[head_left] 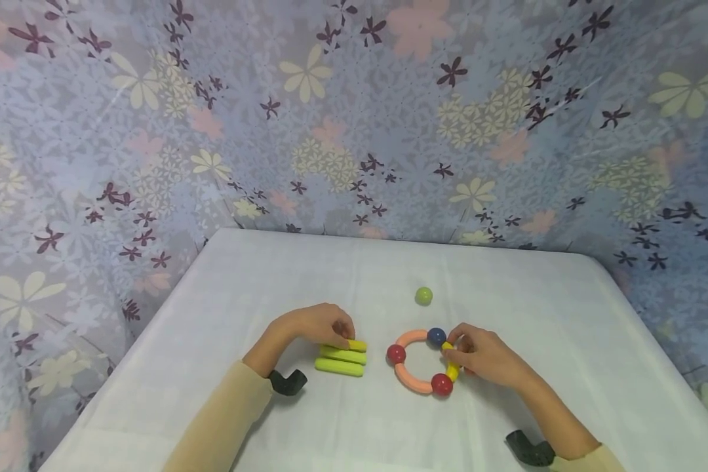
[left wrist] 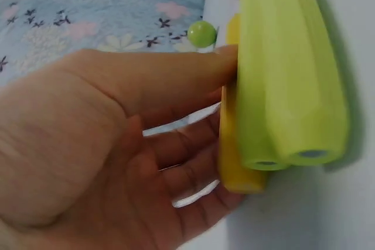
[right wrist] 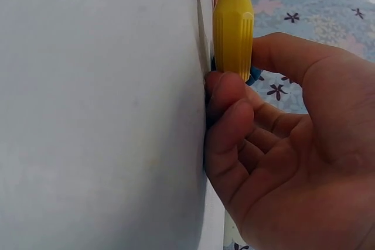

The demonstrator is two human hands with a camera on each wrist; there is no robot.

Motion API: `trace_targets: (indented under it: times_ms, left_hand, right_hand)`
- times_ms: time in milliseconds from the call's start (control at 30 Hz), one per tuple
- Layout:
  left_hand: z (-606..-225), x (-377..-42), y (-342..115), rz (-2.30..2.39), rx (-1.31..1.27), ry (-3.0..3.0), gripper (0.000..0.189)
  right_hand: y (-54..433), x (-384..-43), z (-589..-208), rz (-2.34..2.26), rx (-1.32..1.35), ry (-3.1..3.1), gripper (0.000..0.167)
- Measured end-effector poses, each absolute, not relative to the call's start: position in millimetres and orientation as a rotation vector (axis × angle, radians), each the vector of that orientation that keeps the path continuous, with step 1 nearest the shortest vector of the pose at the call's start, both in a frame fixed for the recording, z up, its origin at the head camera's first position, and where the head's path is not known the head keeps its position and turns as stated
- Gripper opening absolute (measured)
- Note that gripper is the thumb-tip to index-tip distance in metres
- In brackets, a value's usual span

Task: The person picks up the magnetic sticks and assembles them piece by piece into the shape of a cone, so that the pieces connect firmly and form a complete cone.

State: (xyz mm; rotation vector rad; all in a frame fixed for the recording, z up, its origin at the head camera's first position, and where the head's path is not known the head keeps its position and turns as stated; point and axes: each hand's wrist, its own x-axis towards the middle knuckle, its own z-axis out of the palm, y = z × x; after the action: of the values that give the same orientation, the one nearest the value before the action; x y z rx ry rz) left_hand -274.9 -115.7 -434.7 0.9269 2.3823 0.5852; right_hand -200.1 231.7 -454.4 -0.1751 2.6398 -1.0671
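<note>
Left of the table's middle, my left hand [head_left: 321, 323] pinches a straight yellow rod [head_left: 358, 345] between thumb and fingers. Two lime-green rods [head_left: 339, 367] lie side by side against it on the near side. To the right is a ring of curved rods and balls. My right hand [head_left: 486, 357] holds the ring's right side, thumb and fingers about a curved yellow rod [right wrist: 234, 33]. This rod sits between a blue ball [head_left: 436, 337] and a red ball [head_left: 442, 385]. Another red ball [head_left: 396, 354] joins two curved salmon rods [head_left: 413, 380] on the left.
A loose green ball [head_left: 424, 296] lies beyond the ring. White cloth covers the table [head_left: 307, 262], and a flowered curtain [head_left: 354, 131] hangs behind it. Dark wrist-camera mounts [head_left: 288, 382] stick out below both wrists.
</note>
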Motion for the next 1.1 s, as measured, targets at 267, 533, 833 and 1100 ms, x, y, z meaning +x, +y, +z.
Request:
trace_targets:
  times_ms: [267,533,833,1100]
  left_hand:
    - [-438,-277,-127,0.708,0.791,2.424,0.007]
    - [-432,-281,-120,0.847,0.904,2.468,0.026]
    - [-424,-275,-112,0.979,0.957,2.436,0.024]
    - [-416,-275,-99,1.025,0.978,2.437,0.025]
  right_hand:
    - [228,-199,-454,-1.054,-0.175,2.64,0.034]
    - [230,-200,-457,-1.061,-0.145,2.647,0.034]
    - [225,-197,-460,-1.005,-0.153,2.669,0.036]
    - [226,-198,-456,-0.988,-0.126,2.691,0.036]
